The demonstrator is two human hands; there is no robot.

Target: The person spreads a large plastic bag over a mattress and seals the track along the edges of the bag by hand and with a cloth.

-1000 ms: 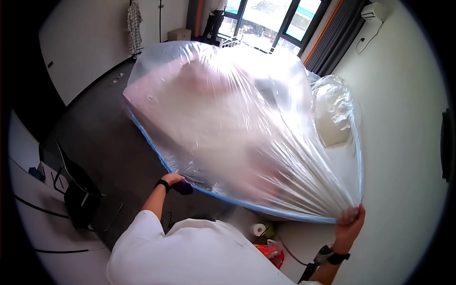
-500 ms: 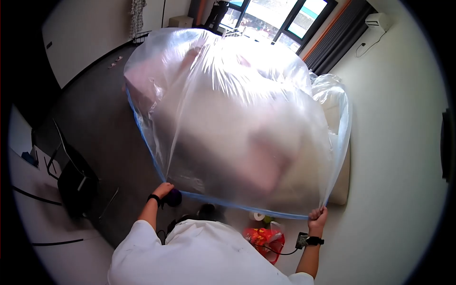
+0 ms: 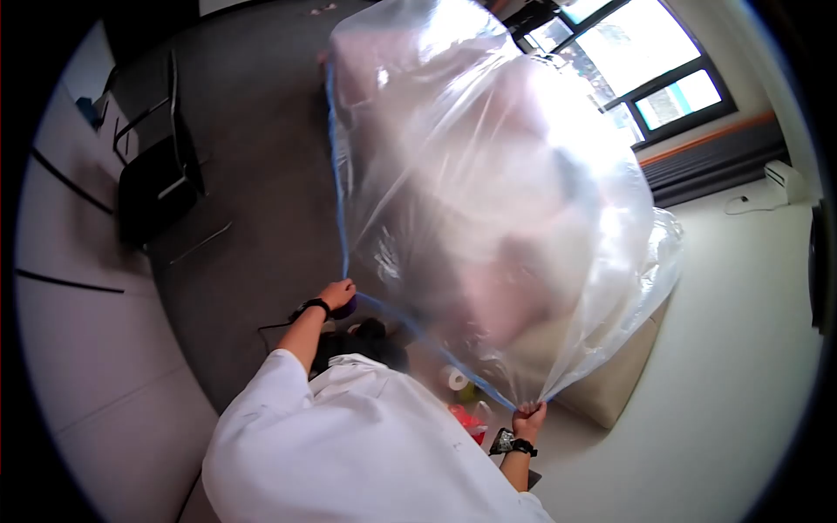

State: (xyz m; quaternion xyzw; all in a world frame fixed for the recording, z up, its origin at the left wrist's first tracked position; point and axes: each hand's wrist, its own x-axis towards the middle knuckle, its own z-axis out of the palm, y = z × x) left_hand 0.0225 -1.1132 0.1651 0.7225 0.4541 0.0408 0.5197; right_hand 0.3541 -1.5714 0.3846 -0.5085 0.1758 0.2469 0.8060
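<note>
A large clear plastic sheet [image 3: 436, 166] with a blue edge billows out in front of me. My left hand [image 3: 338, 294] is closed on its blue edge near the left corner. Just below that hand is a round purple thing [image 3: 346, 309], whose kind I cannot make out. Lower right, my right hand [image 3: 528, 420] grips the gathered edge of the sheet. Between the hands the blue edge slants down to the right. Behind the plastic, a beige piece of furniture [image 3: 615, 375] and blurred pinkish shapes show through.
A black chair [image 3: 161, 183] stands on the dark floor at left. Near my feet are a white roll [image 3: 455, 378] and a red bag [image 3: 471, 422]. A window [image 3: 645, 61], dark curtain [image 3: 719, 170] and white wall [image 3: 715, 349] lie to the right.
My view has turned, so the room appears rotated. Both hands still hold the sheet but are closer together, and the plastic has gathered more at my right hand. The blue edge now slants.
</note>
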